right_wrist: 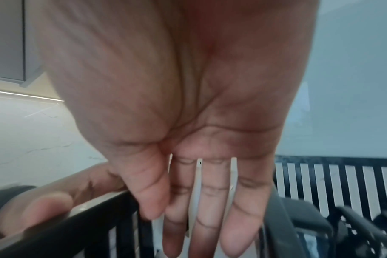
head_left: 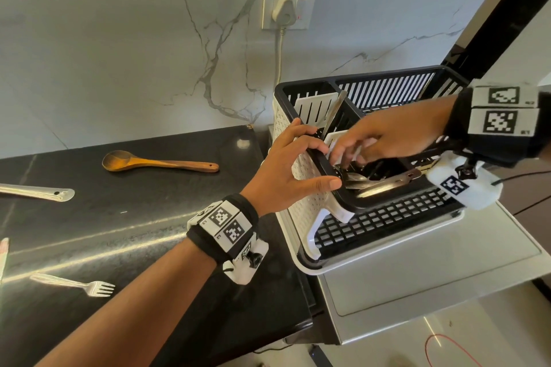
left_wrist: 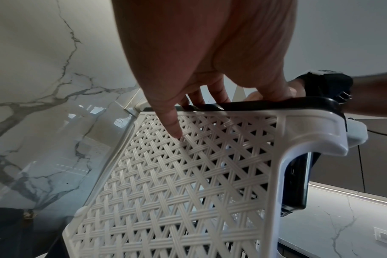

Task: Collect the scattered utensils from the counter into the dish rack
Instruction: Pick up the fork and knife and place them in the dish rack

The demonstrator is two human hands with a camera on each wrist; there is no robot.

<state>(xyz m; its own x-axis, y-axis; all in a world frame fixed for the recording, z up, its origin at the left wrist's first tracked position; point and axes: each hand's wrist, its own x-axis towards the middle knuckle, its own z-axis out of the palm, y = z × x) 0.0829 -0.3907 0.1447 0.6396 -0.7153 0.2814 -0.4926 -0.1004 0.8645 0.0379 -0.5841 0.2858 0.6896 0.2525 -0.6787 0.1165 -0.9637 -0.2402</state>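
My left hand (head_left: 293, 170) reached up from the lower left, forearm angled across the dark counter (head_left: 125, 226), and took hold of the near end of the dish rack (head_left: 387, 217): the fingers (left_wrist: 219, 94) curled over its black rim, the thumb hooked the corner nearest me, and the little finger lay straight against the white woven side panel. My right hand (head_left: 384, 140) came in from the right, wrist level, palm down, over the cutlery section of the rack; its fingers (right_wrist: 212, 209) pointed straight down and slightly spread, gripping nothing I could make out. Below them, spoons (head_left: 357, 180) and a flat metal handle lay in that section, and one metal handle stood upright in the section behind. On the counter lay a wooden spoon (head_left: 155, 161), a metal handle (head_left: 38, 192) at the left edge, and a fork (head_left: 77, 284) near my forearm, well apart from the rack.
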